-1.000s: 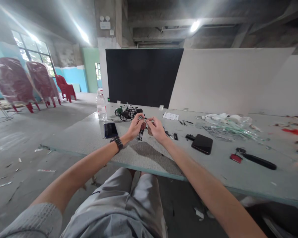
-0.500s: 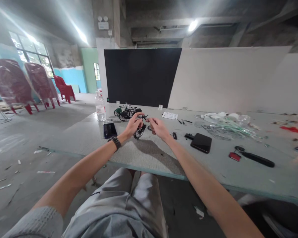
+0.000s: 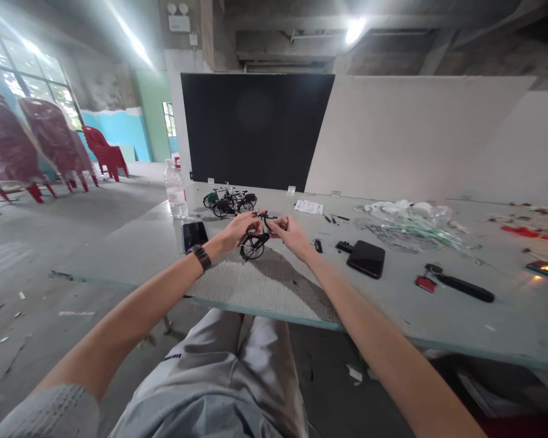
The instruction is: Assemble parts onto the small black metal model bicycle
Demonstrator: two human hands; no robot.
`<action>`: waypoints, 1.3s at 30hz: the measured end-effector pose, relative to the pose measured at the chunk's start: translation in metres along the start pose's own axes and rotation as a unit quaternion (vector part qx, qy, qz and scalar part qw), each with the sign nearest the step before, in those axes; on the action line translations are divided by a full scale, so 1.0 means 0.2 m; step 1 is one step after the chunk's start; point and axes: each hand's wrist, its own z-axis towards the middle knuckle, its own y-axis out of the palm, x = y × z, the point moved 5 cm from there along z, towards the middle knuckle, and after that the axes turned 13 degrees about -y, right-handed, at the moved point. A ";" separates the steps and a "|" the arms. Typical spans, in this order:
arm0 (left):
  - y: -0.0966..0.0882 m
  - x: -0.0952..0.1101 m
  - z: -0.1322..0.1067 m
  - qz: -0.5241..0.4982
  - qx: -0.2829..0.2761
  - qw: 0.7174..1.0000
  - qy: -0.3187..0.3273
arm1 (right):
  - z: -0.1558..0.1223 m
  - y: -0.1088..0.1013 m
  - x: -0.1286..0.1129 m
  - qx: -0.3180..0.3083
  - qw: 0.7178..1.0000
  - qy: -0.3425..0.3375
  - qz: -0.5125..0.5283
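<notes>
A small black model bicycle (image 3: 254,246) stands on the grey table (image 3: 228,283) in front of me, one spoked wheel showing at the near left. My left hand (image 3: 243,229) is closed on its upper part, by the handlebar. On the other side, my right hand (image 3: 293,235) pinches at the bicycle's right end; the fingers cover most of that part, so any small piece between them is hidden. Behind my left hand several finished-looking model bicycles (image 3: 228,202), black and green, are grouped together.
Left are a water bottle (image 3: 176,193) and a phone (image 3: 195,235). To the right lie a small black part (image 3: 318,246), a black phone-like device (image 3: 366,260), a black-handled tool (image 3: 466,287), a printed sheet (image 3: 309,207) and a plastic-bag pile (image 3: 406,213). A black panel (image 3: 256,131) stands behind.
The view has shifted slightly, moving the scene left and up. The bicycle's wheel now shows more side-on and clearly between my hands. Both hands stay at the bicycle.
</notes>
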 end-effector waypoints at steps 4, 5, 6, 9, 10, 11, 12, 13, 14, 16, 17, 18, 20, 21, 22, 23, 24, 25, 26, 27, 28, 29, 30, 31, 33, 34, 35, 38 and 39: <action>0.02 0.00 0.01 -0.051 -0.023 0.998 -0.032 | -0.02 0.02 0.01 0.015 0.997 0.019 0.070; 0.03 -0.01 0.02 -0.064 -0.028 0.996 -0.047 | -0.03 0.02 0.01 0.023 0.996 0.021 0.078; 0.03 -0.02 0.02 -0.072 -0.028 0.995 -0.065 | -0.03 0.02 0.02 0.031 0.996 0.023 0.085; 0.00 -0.03 0.01 -0.071 0.004 0.992 -0.104 | -0.03 0.00 0.04 0.058 0.993 0.038 0.099; -0.01 -0.04 0.00 -0.063 0.017 0.992 -0.108 | -0.04 0.00 0.05 0.069 0.991 0.049 0.099; -0.02 -0.04 -0.01 -0.054 0.023 0.993 -0.106 | -0.04 -0.01 0.06 0.081 0.990 0.060 0.100; -0.03 -0.04 -0.02 -0.042 0.024 0.994 -0.102 | -0.04 -0.02 0.07 0.093 0.988 0.069 0.103; -0.04 -0.04 -0.03 -0.025 0.020 0.995 -0.094 | -0.04 -0.02 0.07 0.105 0.986 0.074 0.106; -0.04 -0.04 -0.04 -0.004 0.015 0.996 -0.083 | -0.04 -0.03 0.07 0.118 0.984 0.075 0.111; -0.06 -0.05 -0.06 0.057 0.013 0.997 -0.047 | -0.04 -0.04 0.06 0.141 0.979 0.075 0.126; -0.07 -0.05 -0.07 0.090 0.019 0.995 -0.027 | -0.05 -0.04 0.06 0.152 0.976 0.076 0.133; -0.09 -0.05 -0.07 0.121 0.029 0.992 -0.008 | -0.05 -0.04 0.05 0.163 0.974 0.080 0.138; -0.11 -0.05 -0.08 0.163 0.052 0.985 0.017 | -0.06 -0.04 0.04 0.177 0.968 0.090 0.151; -0.13 -0.05 -0.09 0.173 0.062 0.983 0.024 | -0.06 -0.04 0.04 0.180 0.967 0.096 0.154; -0.13 -0.05 -0.09 0.177 0.068 0.981 0.028 | -0.06 -0.03 0.04 0.178 0.967 0.101 0.153; -0.14 -0.04 -0.10 0.178 0.069 0.981 0.030 | -0.06 -0.03 0.04 0.174 0.968 0.105 0.149; -0.14 -0.03 -0.10 0.177 0.065 0.982 0.031 | -0.07 -0.02 0.04 0.167 0.969 0.110 0.143; -0.15 -0.03 -0.11 0.175 0.059 0.982 0.031 | -0.07 -0.01 0.04 0.156 0.972 0.113 0.134; -0.15 -0.02 -0.11 0.172 0.053 0.983 0.029 | -0.07 0.00 0.03 0.143 0.975 0.117 0.126; -0.16 -0.02 -0.11 0.170 0.049 0.984 0.027 | -0.07 0.01 0.03 0.130 0.977 0.120 0.119; -0.17 -0.02 -0.11 0.171 0.046 0.984 0.023 | -0.08 0.01 0.02 0.117 0.979 0.122 0.114; -0.18 -0.02 -0.11 0.173 0.046 0.984 0.017 | -0.08 0.01 0.02 0.108 0.981 0.120 0.109; -0.20 -0.02 -0.11 0.179 0.046 0.983 0.010 | -0.08 0.01 0.01 0.102 0.983 0.115 0.104; -0.21 -0.03 -0.11 0.188 0.047 0.981 0.004 | -0.08 0.01 0.01 0.097 0.985 0.109 0.096; -0.24 -0.03 -0.12 0.211 0.053 0.976 -0.001 | -0.08 -0.02 0.01 0.080 0.990 0.093 0.063; -0.25 -0.02 -0.12 0.224 0.056 0.973 0.000 | -0.08 -0.03 0.01 0.068 0.993 0.085 0.039; -0.26 -0.02 -0.13 0.236 0.059 0.970 0.003 | -0.08 -0.05 0.02 0.058 0.995 0.076 0.010; -0.28 0.00 -0.15 0.265 0.059 0.963 0.011 | -0.07 -0.13 0.06 0.062 0.991 0.054 -0.101; -0.29 0.01 -0.15 0.273 0.055 0.960 0.016 | -0.07 -0.17 0.07 0.072 0.986 0.054 -0.139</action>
